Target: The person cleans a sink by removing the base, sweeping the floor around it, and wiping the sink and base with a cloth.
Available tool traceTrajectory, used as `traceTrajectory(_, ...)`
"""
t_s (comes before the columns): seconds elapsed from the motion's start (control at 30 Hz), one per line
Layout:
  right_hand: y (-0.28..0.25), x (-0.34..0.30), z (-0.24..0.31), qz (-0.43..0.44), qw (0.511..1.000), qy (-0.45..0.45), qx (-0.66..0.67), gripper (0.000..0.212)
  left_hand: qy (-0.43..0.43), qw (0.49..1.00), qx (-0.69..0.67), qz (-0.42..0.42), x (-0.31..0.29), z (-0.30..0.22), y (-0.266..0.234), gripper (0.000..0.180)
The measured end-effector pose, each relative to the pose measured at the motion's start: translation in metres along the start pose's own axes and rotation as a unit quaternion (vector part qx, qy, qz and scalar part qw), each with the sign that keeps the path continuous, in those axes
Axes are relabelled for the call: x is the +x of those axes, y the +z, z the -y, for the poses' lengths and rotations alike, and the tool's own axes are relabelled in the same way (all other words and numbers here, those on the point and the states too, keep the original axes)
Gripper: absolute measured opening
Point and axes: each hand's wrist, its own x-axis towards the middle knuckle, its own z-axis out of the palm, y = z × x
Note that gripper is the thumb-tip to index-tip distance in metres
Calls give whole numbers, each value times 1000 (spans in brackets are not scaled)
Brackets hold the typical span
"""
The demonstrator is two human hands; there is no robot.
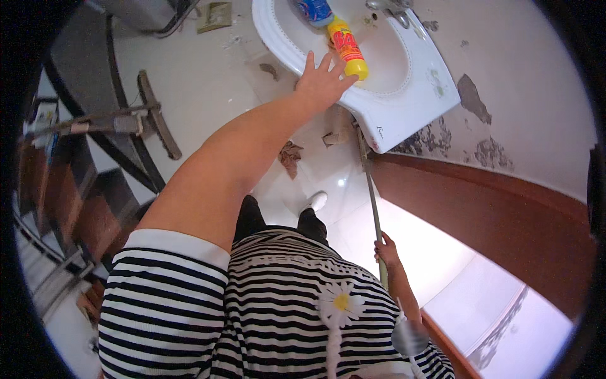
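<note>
My left hand [320, 83] reaches out over the front rim of the white washbasin [435, 95]. Its fingers are spread, next to a yellow bottle [347, 49] with a red label, and grip nothing; whether a fingertip touches the bottle I cannot tell. Beyond the yellow bottle lies a blue bottle [314, 11], cut off by the upper part of the picture. Lower down at my right side, my right hand [387, 250] is wrapped round a long greenish pole [372, 201]. That pole slants up toward the underside of the basin, where its far end is hidden.
A metal faucet [390, 7] sits on the basin. Crumpled brown paper [290, 158] lies on the tiled floor, below the basin. On the left stand a wooden-headed tool [158, 114] and brown-and-white steps [82, 189]. A reddish-brown board [467, 202] runs along the peeling wall.
</note>
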Motion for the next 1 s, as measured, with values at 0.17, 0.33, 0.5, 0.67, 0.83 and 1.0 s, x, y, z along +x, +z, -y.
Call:
traceTrajectory(0.17, 100, -3, -11, -2, 992, 56, 117, 50, 126, 989, -13, 79, 3, 15, -7, 57)
traceTrajectory(0.33, 161, -32, -45, 14, 972, 106, 207, 61, 147, 984, -2, 100, 1, 22, -13, 68)
traceTrajectory(0.5, 204, -62, -66, -21, 961, 132, 244, 64, 162, 983, -3, 82, 4, 21, -8, 70)
traceTrajectory(0.67, 246, -77, -73, -45, 946, 125, 295, 60, 180, 982, 9, 52, 4, 26, -7, 66)
traceTrajectory(0.83, 272, -116, -56, -82, 980, 111, 146, 56, 175, 980, 3, 96, 8, 23, -15, 55)
traceTrajectory(1.0, 311, -142, -54, -121, 980, 58, -149, 56, 221, 971, -32, 79, 14, 32, -8, 69)
